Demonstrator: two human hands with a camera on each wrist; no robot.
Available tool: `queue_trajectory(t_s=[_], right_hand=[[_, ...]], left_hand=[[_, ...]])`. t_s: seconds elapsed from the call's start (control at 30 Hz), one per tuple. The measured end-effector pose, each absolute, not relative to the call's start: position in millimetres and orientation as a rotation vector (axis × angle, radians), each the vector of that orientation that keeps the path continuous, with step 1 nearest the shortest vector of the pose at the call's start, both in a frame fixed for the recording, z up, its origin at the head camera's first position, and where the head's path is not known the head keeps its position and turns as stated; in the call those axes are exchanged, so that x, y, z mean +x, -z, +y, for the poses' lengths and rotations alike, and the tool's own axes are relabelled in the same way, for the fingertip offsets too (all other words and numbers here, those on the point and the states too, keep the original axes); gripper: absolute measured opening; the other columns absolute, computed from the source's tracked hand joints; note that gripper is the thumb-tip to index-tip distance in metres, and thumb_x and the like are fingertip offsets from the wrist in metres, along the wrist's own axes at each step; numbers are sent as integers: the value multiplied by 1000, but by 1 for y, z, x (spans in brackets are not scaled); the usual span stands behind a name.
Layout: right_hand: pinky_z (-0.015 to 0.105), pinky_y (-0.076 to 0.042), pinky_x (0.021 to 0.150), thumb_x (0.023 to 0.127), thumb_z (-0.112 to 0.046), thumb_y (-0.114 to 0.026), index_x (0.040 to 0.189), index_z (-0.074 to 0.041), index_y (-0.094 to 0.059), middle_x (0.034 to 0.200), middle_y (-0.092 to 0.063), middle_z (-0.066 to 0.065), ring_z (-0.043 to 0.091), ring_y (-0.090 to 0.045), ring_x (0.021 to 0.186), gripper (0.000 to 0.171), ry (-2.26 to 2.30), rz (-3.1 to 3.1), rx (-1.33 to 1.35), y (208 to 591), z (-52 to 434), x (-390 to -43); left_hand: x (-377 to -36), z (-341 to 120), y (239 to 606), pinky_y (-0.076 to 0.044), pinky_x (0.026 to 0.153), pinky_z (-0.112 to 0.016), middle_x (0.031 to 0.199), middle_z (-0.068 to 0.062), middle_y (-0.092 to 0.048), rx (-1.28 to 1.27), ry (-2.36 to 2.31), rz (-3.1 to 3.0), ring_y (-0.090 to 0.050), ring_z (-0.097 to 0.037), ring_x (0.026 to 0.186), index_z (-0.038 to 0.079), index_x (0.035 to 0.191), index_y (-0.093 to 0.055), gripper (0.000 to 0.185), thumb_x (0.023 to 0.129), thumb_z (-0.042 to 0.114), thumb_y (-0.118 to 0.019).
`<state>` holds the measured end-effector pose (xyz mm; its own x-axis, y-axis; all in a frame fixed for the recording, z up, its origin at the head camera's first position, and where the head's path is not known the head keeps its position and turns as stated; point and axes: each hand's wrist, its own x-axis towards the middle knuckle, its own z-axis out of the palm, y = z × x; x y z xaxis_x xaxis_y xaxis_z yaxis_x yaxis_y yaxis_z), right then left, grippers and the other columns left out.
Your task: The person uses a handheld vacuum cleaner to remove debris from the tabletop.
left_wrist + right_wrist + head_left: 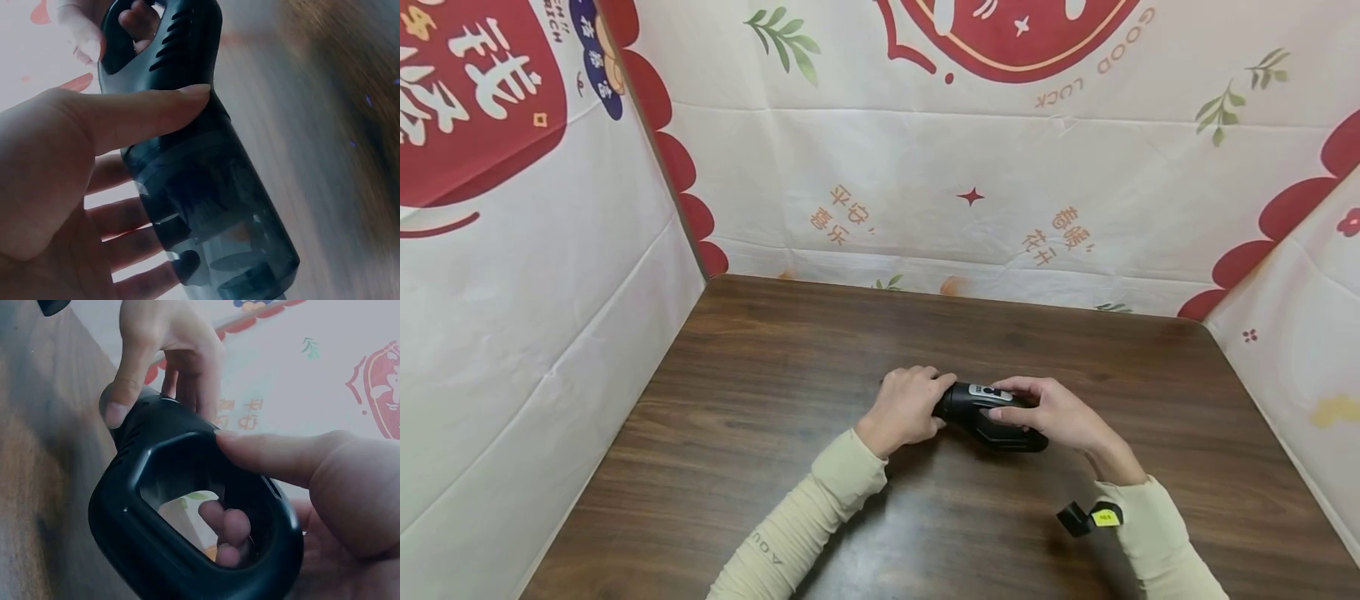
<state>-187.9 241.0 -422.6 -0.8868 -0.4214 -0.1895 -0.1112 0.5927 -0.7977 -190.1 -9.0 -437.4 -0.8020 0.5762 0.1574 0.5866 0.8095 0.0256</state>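
Handheld vacuum (988, 414) held just above the wooden table (760, 467), between both hands, lengthwise across the body. Black, with a loop handle at the right end and a smoky translucent canister (231, 219) at the left end, slotted vents (178, 34) between. Right hand (1056, 414) wrapped round the loop handle (187, 506): thumb (275, 453) lying along the top, fingers (225, 534) curled through the opening from below, seen in the right wrist view. Left hand (904, 408) closed on the canister end: thumb (144, 112) pressed flat across the body just above the canister, fingers (134, 215) spread behind and under it. Pale label (983, 390) on top of the housing, dark marks on it too small to read. Cream sleeves (820, 517) on both forearms, lettering "AOU" on the left one; small black clip with a yellow tag (1093, 517) at the right wrist. Farther off, printed cloth walls (925, 183) on three sides, red shapes, green sprigs, "GOOD LUCK" (1097, 62) upside down at the top, orange and white Chinese characters also inverted.
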Motion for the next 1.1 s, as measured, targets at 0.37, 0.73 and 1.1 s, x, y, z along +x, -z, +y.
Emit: queue_trajectory(t_s=[0.37,0.73,1.1], right_hand=[[29,-47,70,87,-43,-74,119,-16,-73,112,-71,8,19,-57,87,42,1042,2765,-431,441,235,-185],[30,-42,66,89,-41,-72,122,-12,-72,114,-71,13,19,-54,81,44,993,2804,-398,448,235,-194],[44,-57,80,90,-36,-71,116,-8,-73,115,-70,15,30,-67,104,38,1012,2824,-384,456,237,-202]], left_hand=[[-200,-13,434,-51,69,-36,113,3,-69,-942,84,-3048,-64,-16,100,24,126,-64,56,77,45,-82],[-210,-11,436,-50,70,-34,118,2,-67,-932,171,-3176,-62,-15,99,23,134,-60,57,84,44,-76],[-213,-12,436,-52,78,-34,122,-1,-65,-958,229,-3228,-60,-16,103,20,137,-57,53,90,39,-71]])
